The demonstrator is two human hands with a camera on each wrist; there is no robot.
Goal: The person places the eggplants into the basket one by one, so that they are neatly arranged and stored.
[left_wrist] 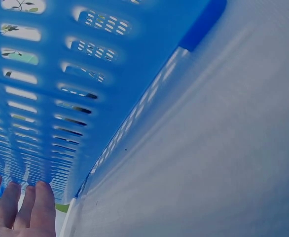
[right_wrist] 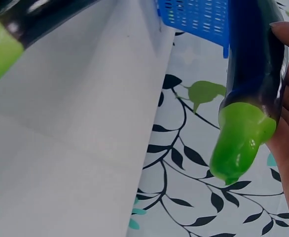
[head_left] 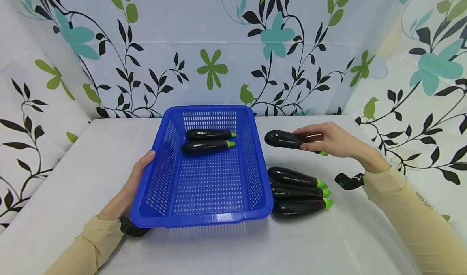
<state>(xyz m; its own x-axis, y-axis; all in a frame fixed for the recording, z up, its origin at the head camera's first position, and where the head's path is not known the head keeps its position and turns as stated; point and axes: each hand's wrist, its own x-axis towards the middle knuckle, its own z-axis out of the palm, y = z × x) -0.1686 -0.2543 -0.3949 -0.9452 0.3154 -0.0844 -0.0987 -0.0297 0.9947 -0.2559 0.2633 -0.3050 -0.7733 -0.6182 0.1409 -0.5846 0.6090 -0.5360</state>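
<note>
Leaf-and-flower printed cloth (head_left: 146, 36) spans the top and both sides of the head view, behind a white table (head_left: 310, 242). Around the centre of the frame stands a blue slotted basket (head_left: 233, 217). At its left side, the left hand (head_left: 138, 173) lays straight fingers alongside the outer wall. Right of centre, the right hand (head_left: 330, 140) pinches an eggplant (head_left: 281, 139) between thumb and fingers, near the basket's right rim. Two basket eggplants (head_left: 204, 147) lie toward its upper end; three table eggplants (head_left: 296, 191) lie side by side just right of it.

Loading the basket seems to be the step in hand; the next move would call for lifting the held eggplant over the right rim and lowering it beside the pair.

Fingers hide part of that eggplant's stem end in the head view, while the right wrist view crops its dark end. Whether the left thumb grips the rim is hard to make out.
</note>
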